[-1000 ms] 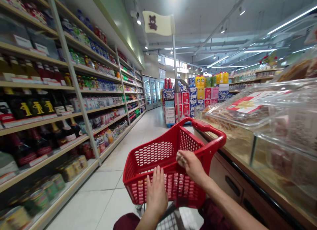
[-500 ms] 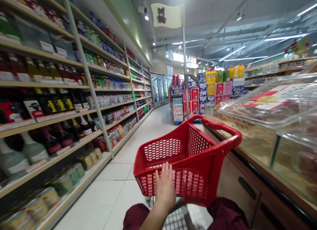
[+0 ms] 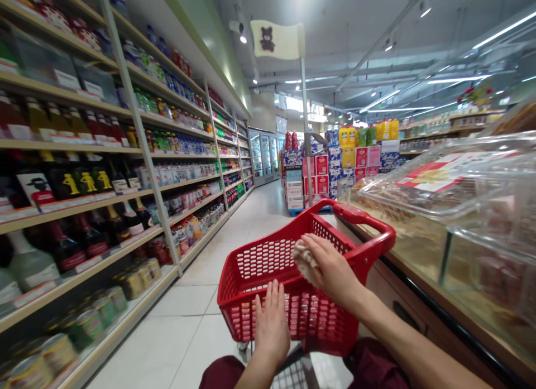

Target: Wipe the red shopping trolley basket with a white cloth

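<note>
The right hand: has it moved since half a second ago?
Yes. The right hand has come into view, to the near rim of the red basket, where it was not visible then. Its exact path cannot be told.

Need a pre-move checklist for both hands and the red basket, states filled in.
1. Crumpled cloth gripped in the right hand: ok, bunched under the fingers.
2. Left hand free of objects: ok, open, fingers extended at the near side of the red basket.
3. Basket upright: ok, opening faces up.
4. Basket floor fully visible: not ok, the near side and right hand hide much of it.
5. Handle clear of the wooden counter: cannot tell, they overlap in this view.
6. Wheel locked: cannot tell, too small to read.
</note>
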Tool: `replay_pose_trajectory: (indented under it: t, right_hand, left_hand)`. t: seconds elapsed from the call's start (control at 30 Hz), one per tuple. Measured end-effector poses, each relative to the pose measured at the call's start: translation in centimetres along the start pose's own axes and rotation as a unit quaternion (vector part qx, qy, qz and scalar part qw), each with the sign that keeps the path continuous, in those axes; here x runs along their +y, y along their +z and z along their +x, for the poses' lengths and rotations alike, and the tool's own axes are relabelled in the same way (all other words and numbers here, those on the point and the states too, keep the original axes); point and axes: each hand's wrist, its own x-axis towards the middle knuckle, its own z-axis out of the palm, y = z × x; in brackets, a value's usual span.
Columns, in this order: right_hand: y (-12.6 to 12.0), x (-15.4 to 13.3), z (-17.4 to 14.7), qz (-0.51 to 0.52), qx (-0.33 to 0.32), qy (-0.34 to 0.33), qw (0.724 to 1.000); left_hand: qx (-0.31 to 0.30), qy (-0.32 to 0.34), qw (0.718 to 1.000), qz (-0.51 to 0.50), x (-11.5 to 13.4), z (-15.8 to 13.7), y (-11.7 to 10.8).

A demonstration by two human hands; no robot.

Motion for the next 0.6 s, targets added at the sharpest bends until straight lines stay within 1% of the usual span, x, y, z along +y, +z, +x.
replay_pose_trajectory:
  t: [0.07, 0.1, 0.13, 0.2, 0.27, 0.33, 0.4, 0.5, 0.57, 0.6]
  right_hand:
    - [2.9, 4.3, -1.7, -0.084, -0.025, 0.075, 0.993]
    - [4.3, 5.7, -2.8, -0.111, -0.043, 0.091, 0.989]
    - [5.6, 6.4, -3.9, -0.125, -0.059, 0.085, 0.987]
    - [7.9, 6.0, -5.6, -0.139, -0.084, 0.064, 0.985]
    - [9.3, 4.6, -6.0, -0.141, -0.099, 0.037, 0.984]
    - [9.2, 3.8, -5.5, -0.145, -0.120, 0.012, 0.982]
    - [7.7, 4.4, -4.5, -0.164, -0.140, 0.014, 0.976]
    - [4.8, 6.5, -3.5, -0.222, -0.131, 0.076, 0.963]
    - [4.3, 6.9, -3.7, -0.240, -0.112, 0.109, 0.958]
    - [4.9, 6.7, -4.0, -0.236, -0.105, 0.110, 0.960]
  left_hand:
    - [0.010, 0.003, 1.000, -0.006, 0.0, 0.1, 0.3]
    - [0.012, 0.005, 1.000, -0.008, 0.0, 0.1, 0.4]
    - [0.012, 0.005, 1.000, -0.007, 0.0, 0.2, 0.5]
    - [0.012, 0.005, 1.000, -0.003, -0.1, 0.3, 0.6]
    - [0.014, 0.005, 1.000, 0.001, -0.1, 0.4, 0.6]
    - [0.018, 0.006, 1.000, 0.003, -0.3, 0.4, 0.5]
    - [0.021, 0.012, 1.000, 0.002, -0.5, 0.4, 0.4]
    - [0.023, 0.017, 1.000, -0.003, -0.4, 0.4, 0.3]
    - [0.023, 0.011, 1.000, -0.007, -0.2, 0.4, 0.2]
    - [0.024, 0.007, 1.000, -0.008, -0.1, 0.4, 0.1]
